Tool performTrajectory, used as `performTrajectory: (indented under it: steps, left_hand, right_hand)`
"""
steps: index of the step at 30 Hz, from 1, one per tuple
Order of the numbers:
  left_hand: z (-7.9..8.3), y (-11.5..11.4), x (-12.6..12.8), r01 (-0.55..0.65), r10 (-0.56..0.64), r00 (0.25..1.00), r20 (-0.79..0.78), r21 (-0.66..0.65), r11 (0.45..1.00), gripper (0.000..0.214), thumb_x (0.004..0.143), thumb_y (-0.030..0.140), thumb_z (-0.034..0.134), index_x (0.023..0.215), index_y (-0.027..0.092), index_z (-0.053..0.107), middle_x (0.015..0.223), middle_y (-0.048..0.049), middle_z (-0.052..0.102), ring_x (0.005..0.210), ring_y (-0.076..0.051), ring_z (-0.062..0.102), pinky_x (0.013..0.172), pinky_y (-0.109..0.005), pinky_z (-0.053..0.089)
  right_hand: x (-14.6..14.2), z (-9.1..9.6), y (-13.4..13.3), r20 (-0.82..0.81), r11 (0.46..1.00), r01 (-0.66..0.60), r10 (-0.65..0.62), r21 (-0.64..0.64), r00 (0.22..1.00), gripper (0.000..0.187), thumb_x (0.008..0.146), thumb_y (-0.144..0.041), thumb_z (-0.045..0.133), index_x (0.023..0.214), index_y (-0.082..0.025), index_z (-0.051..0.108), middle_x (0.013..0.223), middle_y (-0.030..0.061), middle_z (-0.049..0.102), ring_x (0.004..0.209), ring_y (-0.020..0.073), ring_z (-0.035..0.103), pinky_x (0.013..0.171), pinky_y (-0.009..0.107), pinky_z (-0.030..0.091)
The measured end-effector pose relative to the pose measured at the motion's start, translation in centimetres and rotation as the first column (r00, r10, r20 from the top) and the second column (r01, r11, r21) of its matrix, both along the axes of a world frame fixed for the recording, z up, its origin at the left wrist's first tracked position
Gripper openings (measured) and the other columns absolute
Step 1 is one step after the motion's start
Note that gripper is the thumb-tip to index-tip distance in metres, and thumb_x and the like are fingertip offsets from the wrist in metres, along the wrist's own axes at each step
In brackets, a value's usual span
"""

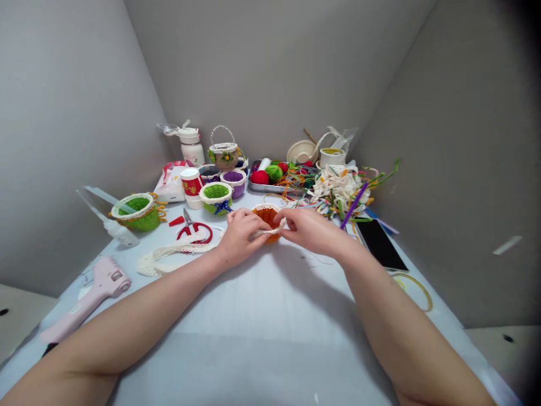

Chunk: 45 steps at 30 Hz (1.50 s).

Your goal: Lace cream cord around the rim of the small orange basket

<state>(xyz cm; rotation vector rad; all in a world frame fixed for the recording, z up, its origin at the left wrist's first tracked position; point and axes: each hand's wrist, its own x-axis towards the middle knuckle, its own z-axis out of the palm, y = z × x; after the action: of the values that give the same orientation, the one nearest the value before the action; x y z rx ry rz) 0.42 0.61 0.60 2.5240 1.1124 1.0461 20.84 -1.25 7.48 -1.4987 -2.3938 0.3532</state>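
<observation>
An orange woven cup-shaped basket [267,213] stands in front of me, its near side partly covered by my hands. Along its rim runs white lace trim [276,228]. My left hand [242,234] is closed at the basket's near left side, with the lace under its fingers. On the other side, my right hand [307,229] pinches the lace at the near right of the rim. A loose length of cream lace ribbon [158,260] trails on the table left of my left hand. Red-handled scissors [207,232] lie partly under it.
At left are a pink glue gun [97,287], a glue bottle [122,231] and a green basket [146,223]. More small baskets [215,193] stand behind. A yarn tray [274,186], a pile of white trim [338,183] and a phone [380,243] lie right.
</observation>
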Motion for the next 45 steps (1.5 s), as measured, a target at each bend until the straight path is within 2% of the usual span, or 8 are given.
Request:
performTrajectory:
  steps: [3,6,10,15,21,31,40,45]
  left_hand:
    - [0.2,0.0,0.1,-0.002,0.002,1.0,0.02,-0.014,1.0,0.01,0.087,0.024,0.063,0.092,0.024,0.072,0.095,-0.0014,0.072,0.099,-0.022,0.054,0.089,-0.04,0.03]
    - [0.3,-0.1,0.1,-0.005,0.007,0.999,0.035,-0.035,0.999,0.011,0.086,0.022,0.063,0.091,0.024,0.072,0.093,-0.0016,0.073,0.099,-0.022,0.055,0.09,-0.04,0.03]
    - [0.4,-0.1,0.2,-0.015,0.016,0.999,0.034,-0.041,0.999,0.01,0.085,0.025,0.064,0.091,0.024,0.072,0.094,-0.0022,0.073,0.098,-0.022,0.055,0.09,-0.04,0.031]
    - [0.3,0.0,0.2,-0.026,0.027,0.999,0.026,-0.024,0.999,0.01,0.084,0.023,0.065,0.09,0.025,0.072,0.093,-0.0014,0.073,0.098,-0.022,0.055,0.089,-0.04,0.031]
    - [0.1,0.1,0.2,-0.032,0.033,0.999,0.042,-0.032,0.999,0.009,0.084,0.023,0.066,0.089,0.025,0.073,0.092,-0.0017,0.073,0.097,-0.022,0.054,0.09,-0.04,0.031]
    - [0.0,0.2,0.2,-0.032,0.035,0.997,0.063,-0.056,0.998,0.01,0.082,0.023,0.066,0.088,0.025,0.073,0.091,-0.0016,0.073,0.097,-0.023,0.055,0.091,-0.041,0.033]
    - [-0.1,0.4,0.1,-0.033,0.035,0.998,0.056,-0.032,0.999,0.011,0.084,0.026,0.065,0.088,0.026,0.075,0.09,-0.0016,0.074,0.097,-0.023,0.056,0.092,-0.042,0.033]
    - [-0.2,0.4,0.0,-0.03,0.031,0.998,0.058,-0.029,0.999,0.011,0.084,0.026,0.066,0.09,0.027,0.075,0.091,-0.0014,0.073,0.096,-0.022,0.055,0.092,-0.041,0.033]
  right_hand:
    - [1.8,0.8,0.2,-0.072,0.998,0.066,-0.066,0.005,0.995,0.031,0.084,-0.021,0.052,0.114,-0.019,0.062,0.071,-0.0014,0.061,0.06,0.0128,0.051,0.058,0.023,0.034]
    - [2.6,1.1,0.2,-0.084,0.993,0.119,-0.117,0.009,0.99,0.033,0.086,-0.017,0.045,0.114,-0.018,0.062,0.081,0.0022,0.066,0.066,0.0139,0.055,0.063,0.024,0.039]
    - [1.8,0.8,0.1,-0.072,0.997,0.01,-0.004,0.08,0.997,0.034,0.09,-0.013,0.04,0.107,-0.019,0.068,0.101,0.0057,0.069,0.084,0.016,0.061,0.074,0.025,0.041]
    - [0.9,0.0,0.4,-0.092,0.987,0.005,0.009,0.159,0.996,0.028,0.089,-0.015,0.044,0.104,-0.022,0.066,0.084,0.0004,0.069,0.076,0.0152,0.058,0.069,0.024,0.036]
    - [0.6,-1.3,1.4,-0.056,0.958,-0.105,0.124,0.267,0.991,0.022,0.088,-0.013,0.048,0.079,-0.017,0.067,0.084,0.0036,0.061,0.078,0.0143,0.053,0.07,0.025,0.034]
    - [0.6,-2.2,1.9,-0.084,0.94,-0.208,0.238,0.27,0.968,0.029,0.09,-0.008,0.046,0.085,-0.019,0.072,0.088,0.0042,0.059,0.086,0.0162,0.05,0.073,0.026,0.035]
    - [0.3,-2.1,1.9,0.011,0.934,-0.166,0.172,0.316,0.985,0.025,0.093,-0.012,0.052,0.083,-0.022,0.073,0.088,0.0042,0.064,0.09,0.0185,0.047,0.079,0.032,0.028]
    - [0.2,-2.3,1.9,0.004,0.935,-0.154,0.161,0.32,0.987,0.024,0.094,-0.016,0.054,0.082,-0.024,0.073,0.09,0.0032,0.065,0.092,0.0188,0.046,0.082,0.035,0.024]
